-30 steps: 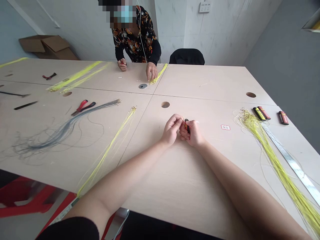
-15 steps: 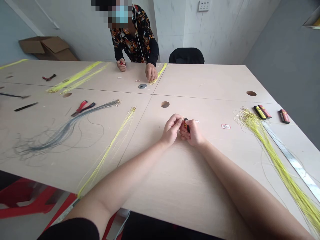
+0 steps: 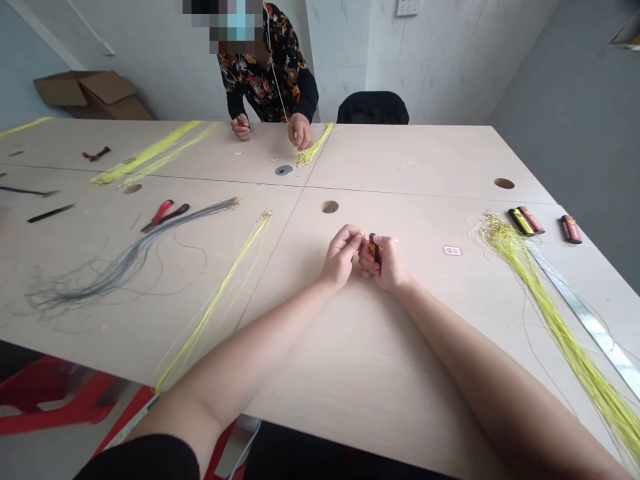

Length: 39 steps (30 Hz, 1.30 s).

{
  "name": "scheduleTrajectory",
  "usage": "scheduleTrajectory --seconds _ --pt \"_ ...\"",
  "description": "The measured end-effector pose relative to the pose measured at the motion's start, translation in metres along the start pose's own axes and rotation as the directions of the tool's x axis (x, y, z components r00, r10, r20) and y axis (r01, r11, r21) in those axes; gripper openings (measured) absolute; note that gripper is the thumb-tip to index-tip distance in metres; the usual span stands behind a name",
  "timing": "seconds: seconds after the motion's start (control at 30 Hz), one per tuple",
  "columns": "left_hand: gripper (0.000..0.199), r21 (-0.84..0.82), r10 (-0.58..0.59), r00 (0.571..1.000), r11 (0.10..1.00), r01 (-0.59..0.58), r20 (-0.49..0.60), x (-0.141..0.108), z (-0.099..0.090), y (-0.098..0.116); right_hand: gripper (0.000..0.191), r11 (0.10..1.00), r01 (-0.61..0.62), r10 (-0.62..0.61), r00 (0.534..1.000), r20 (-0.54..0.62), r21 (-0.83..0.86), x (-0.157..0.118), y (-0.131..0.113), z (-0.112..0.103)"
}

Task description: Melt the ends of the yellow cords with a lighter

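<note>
Near the middle of the table, my left hand [image 3: 341, 257] pinches something small and thin, with a yellowish tip at the fingertips; its details are too small to make out. Close to its right, my right hand [image 3: 389, 265] is wrapped round a black and red lighter [image 3: 374, 247], held upright with the thumb at its top. No flame shows. The two hands are almost touching. A small white label with a red border [image 3: 452, 251] lies to the right. Further right is a bundle of yellow cords [image 3: 537, 293] with gold ends.
Three lighters [image 3: 571, 229] and a steel ruler [image 3: 580, 310] lie at the right. On the left are grey cords [image 3: 133, 260], a yellow strand bundle [image 3: 225, 287] and red-black pliers [image 3: 164, 215]. Across the table [image 3: 425, 160], a person's hand [image 3: 301, 131] is by yellow cords.
My left hand has drawn slightly away from the lighter. The other person's right-side hand has lifted back a little from the cord ends. The view has shifted slightly.
</note>
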State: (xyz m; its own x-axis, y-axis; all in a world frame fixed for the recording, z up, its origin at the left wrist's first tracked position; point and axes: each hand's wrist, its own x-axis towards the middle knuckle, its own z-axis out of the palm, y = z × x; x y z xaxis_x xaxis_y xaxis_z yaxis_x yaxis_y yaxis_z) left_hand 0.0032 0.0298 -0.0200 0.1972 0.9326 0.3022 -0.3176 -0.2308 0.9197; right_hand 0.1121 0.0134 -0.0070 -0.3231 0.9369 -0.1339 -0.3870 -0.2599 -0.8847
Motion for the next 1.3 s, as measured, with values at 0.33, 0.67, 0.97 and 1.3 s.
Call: scheduleTrajectory --seconds 0.33,0.67,0.97,1.3 --pt "0.025 -0.100 -0.101 0.990 0.991 0.091 -0.097 0.0027 0.0015 0.0027 0.027 0.960 0.281 -0.266 0.925 -0.272 0.018 0.0017 -0.0034 -0.0056" --pt "0.027 -0.067 -0.136 0.989 0.989 0.132 -0.053 0.0032 0.0040 0.0064 0.022 0.956 0.288 -0.292 0.927 -0.236 -0.053 0.0038 0.0003 -0.0085" --pt "0.026 -0.058 -0.142 0.989 0.988 0.141 -0.029 0.0027 0.0032 0.0047 0.022 0.961 0.273 -0.274 0.933 -0.234 -0.035 0.0037 -0.0008 -0.0087" --pt "0.023 -0.069 -0.145 0.989 0.987 0.143 -0.017 0.0033 0.0030 0.0043 0.018 0.959 0.281 -0.283 0.928 -0.243 -0.044 0.0034 -0.0010 -0.0064"
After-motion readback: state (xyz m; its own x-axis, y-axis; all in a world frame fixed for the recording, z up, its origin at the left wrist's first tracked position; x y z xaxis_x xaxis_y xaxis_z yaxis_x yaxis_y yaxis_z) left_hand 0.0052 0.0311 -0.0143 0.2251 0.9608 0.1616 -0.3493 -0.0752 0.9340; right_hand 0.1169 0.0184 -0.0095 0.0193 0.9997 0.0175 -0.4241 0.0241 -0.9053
